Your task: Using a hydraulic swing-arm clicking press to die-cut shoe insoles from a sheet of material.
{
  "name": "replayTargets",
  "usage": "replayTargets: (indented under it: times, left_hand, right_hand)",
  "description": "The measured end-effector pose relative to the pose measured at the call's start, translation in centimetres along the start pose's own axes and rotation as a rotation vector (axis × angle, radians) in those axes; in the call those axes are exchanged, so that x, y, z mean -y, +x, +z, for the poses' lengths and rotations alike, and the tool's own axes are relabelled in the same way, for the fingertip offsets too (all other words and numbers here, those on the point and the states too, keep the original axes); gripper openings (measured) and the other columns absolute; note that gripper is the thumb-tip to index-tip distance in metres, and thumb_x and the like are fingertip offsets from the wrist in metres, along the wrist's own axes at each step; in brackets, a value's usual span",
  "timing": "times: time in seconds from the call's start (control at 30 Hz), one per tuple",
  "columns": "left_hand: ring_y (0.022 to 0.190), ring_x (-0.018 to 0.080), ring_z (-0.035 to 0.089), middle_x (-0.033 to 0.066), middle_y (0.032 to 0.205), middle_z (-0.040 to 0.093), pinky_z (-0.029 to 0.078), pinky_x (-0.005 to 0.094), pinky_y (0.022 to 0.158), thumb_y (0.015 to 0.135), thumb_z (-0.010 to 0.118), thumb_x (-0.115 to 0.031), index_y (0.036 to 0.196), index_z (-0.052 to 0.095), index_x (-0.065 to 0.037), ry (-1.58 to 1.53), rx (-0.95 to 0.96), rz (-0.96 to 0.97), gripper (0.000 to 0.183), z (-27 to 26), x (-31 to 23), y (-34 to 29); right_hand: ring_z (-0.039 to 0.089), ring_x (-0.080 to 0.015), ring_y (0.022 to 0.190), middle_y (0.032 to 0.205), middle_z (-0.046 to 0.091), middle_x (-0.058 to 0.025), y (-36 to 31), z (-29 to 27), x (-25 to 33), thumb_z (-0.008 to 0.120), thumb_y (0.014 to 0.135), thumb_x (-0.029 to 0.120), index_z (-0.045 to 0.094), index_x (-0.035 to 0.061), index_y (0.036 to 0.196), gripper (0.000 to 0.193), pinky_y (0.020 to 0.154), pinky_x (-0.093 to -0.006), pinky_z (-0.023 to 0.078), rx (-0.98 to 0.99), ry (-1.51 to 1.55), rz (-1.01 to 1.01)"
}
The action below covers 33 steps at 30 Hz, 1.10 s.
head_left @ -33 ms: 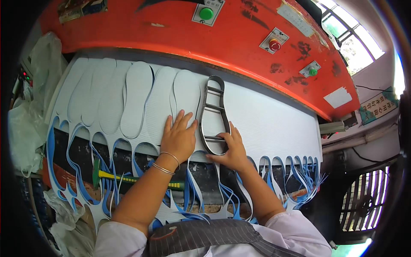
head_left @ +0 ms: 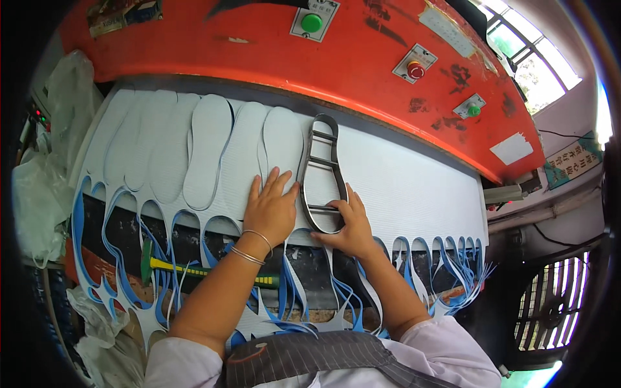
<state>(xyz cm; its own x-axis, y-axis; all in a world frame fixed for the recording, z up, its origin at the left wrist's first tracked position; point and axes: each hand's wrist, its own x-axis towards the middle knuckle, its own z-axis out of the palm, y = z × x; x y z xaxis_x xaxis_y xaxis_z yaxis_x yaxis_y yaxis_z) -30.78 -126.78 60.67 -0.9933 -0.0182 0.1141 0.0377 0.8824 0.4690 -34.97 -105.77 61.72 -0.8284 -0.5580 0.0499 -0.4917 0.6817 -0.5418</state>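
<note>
A sole-shaped metal cutting die (head_left: 336, 170) with crossbars stands on a white ribbed foam sheet (head_left: 414, 187). My right hand (head_left: 351, 226) grips its near end, the thumb at the lower rim and the fingers along the right side. My left hand (head_left: 272, 208) lies flat on the sheet just left of the die, fingers spread and holding nothing. Left of the die, several sole shapes are cut into the sheet, among them one cut sole (head_left: 208, 152). Scalloped blue-and-white offcut strips (head_left: 119, 275) hang along the sheet's near edge.
A red machine beam (head_left: 259, 52) spans the far side, with green buttons (head_left: 312, 23) and a red stop knob (head_left: 415, 70). A hammer (head_left: 171, 265) with a yellow-green handle lies under my left forearm. Plastic bags (head_left: 42, 194) hang at left; a fan (head_left: 553, 304) stands at right.
</note>
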Motion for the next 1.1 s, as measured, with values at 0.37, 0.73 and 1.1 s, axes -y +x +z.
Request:
replayTargets:
  times: [0.37,0.73,1.1]
  left_hand:
    - [0.139,0.0226,0.031,0.0057,0.139,0.047,0.016,0.0475,0.115,0.085,0.052,-0.014,0.122,0.063,-0.01,-0.041,0.019,-0.059,0.038,-0.7,-0.3,0.3]
    - [0.091,0.0318,0.06,0.0142,0.094,0.064,0.047,0.0392,0.082,0.089,0.057,-0.012,0.1,0.067,-0.002,-0.486,-0.449,0.02,0.018,-12.3,-6.5,2.4]
    - [0.069,0.0366,0.05,0.0149,0.07,0.05,0.041,0.0476,0.063,0.089,0.057,-0.021,0.066,0.052,-0.003,-0.198,-0.403,0.117,0.029,-17.4,-9.3,5.7]
  right_hand:
    - [0.041,-0.0518,0.124,0.134,0.04,-0.0377,0.8,0.4,1.1,0.084,0.056,0.042,0.064,0.0051,0.106,0.065,0.106,-0.0516,0.034,-0.118,-0.058,-0.037]
    - [0.045,-0.025,0.12,0.141,0.039,-0.015,1.0,-20.4,-3.7,0.058,0.094,0.025,0.045,0.0008,0.133,0.048,0.102,-0.038,0.038,-1.174,0.45,0.023]
    - [0.028,-0.034,0.135,0.145,0.027,-0.0226,0.7,-24.5,-5.0,0.056,0.092,0.023,0.036,-0.0002,0.137,0.055,0.11,-0.0443,0.024,-1.154,0.017,-0.005]
